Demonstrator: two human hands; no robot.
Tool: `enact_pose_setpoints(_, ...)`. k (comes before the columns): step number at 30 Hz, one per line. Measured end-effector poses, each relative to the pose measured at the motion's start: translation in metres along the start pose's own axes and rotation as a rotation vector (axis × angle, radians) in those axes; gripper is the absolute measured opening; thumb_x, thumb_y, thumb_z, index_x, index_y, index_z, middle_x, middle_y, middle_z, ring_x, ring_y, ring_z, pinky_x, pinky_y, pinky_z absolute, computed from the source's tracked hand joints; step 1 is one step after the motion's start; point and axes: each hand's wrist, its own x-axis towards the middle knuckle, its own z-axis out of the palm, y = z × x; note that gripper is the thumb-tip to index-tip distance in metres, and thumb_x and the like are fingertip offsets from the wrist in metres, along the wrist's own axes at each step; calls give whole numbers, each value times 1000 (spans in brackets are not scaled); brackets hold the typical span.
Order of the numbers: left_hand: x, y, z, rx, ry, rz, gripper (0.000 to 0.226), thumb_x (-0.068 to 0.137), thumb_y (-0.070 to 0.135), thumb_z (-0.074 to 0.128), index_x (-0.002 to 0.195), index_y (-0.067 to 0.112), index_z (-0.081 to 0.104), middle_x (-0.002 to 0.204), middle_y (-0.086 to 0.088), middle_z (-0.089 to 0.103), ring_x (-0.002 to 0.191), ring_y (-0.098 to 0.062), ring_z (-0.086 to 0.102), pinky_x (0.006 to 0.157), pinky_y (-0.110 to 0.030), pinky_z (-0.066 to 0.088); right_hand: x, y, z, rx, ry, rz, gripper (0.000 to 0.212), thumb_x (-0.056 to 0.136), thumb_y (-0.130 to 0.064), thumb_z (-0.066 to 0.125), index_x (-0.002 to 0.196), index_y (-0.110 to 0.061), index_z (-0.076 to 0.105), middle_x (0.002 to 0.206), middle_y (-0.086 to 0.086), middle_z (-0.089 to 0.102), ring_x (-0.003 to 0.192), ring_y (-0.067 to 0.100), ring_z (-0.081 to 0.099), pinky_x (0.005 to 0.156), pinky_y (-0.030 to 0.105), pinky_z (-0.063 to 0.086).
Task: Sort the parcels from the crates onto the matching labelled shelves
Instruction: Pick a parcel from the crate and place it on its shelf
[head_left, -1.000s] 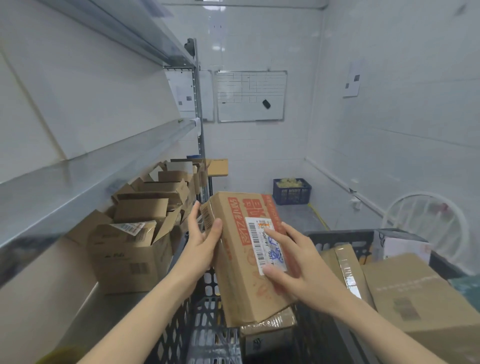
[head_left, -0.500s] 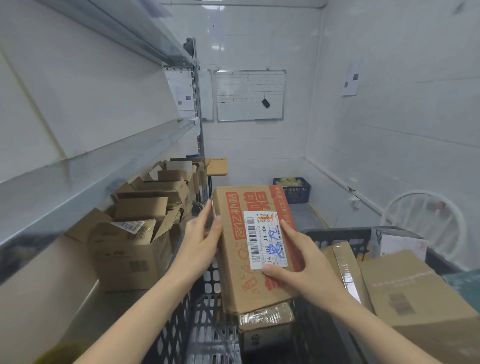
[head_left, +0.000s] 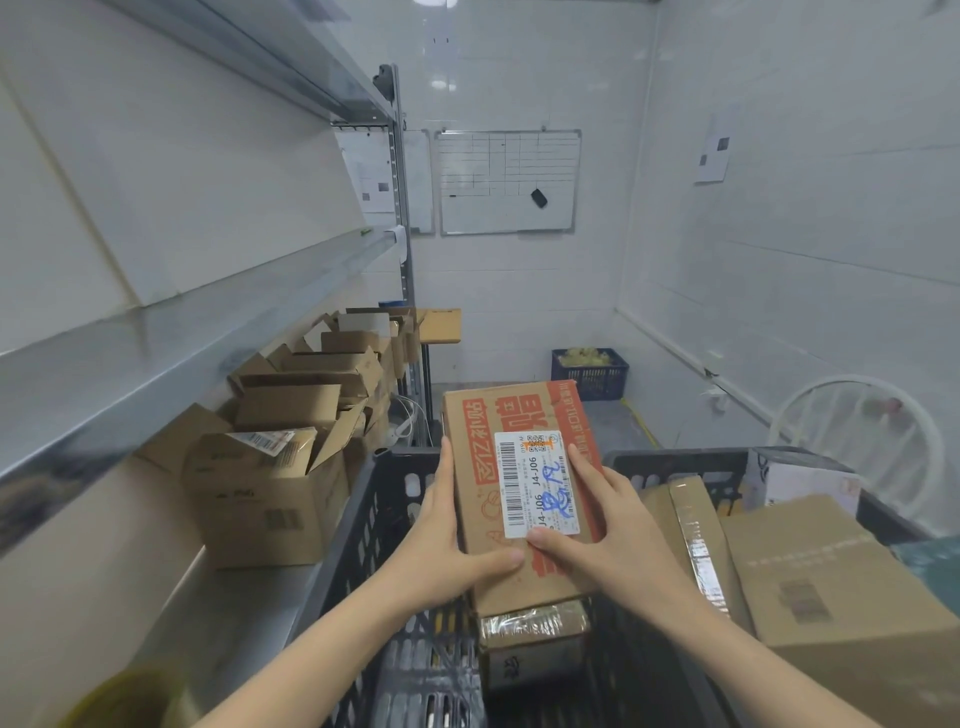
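I hold a brown cardboard parcel (head_left: 519, 415) with red print and a white label reading J4-J06, face up above the black crate (head_left: 363, 519). My left hand (head_left: 447, 540) grips its left edge, thumb across the near face. My right hand (head_left: 602, 530) holds the right side, thumb pressing the label's lower corner. Below the parcel lies a smaller taped box (head_left: 535, 644) in the crate. More brown parcels (head_left: 831, 587) fill the crate at the right. The metal shelves (head_left: 156, 353) run along the left.
Open cardboard boxes (head_left: 270, 499) stand on the lower shelf at the left. A whiteboard (head_left: 509, 182) hangs on the far wall, a blue basket (head_left: 589, 374) sits on the floor below it. A white wire fan (head_left: 857, 436) stands at the right.
The parcel has turned from tilted to flat, its label now facing me squarely. My left thumb has come round onto the near face, and both hands sit lower on the box.
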Motion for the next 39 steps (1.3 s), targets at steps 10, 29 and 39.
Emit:
enact_pose_setpoints(10,1,-3,-7,-25,-35,-92,125,76,28,82,150,41,-18,119,46,27,105,26,39,101,-20,35,0,0,3,-40,-80,3,99,73,-55,74,151,-39,14,143,-12,30,116,-2,39,96,17,32)
enact_pose_setpoints(29,5,-17,-12,-25,-67,-110,129,67,47,85,145,56,-17,147,27,29,142,-10,31,118,-42,28,2,13,-1,-42,-123,-27,93,80,-49,71,151,-39,13,135,-16,38,118,-7,40,98,15,33)
enact_pose_setpoints(39,4,-12,-33,4,-136,-170,103,77,21,82,148,50,13,131,22,40,119,-8,53,95,-24,49,6,12,-16,-596,-237,-194,95,70,-77,60,145,-56,6,159,-9,2,138,13,28,104,34,41)
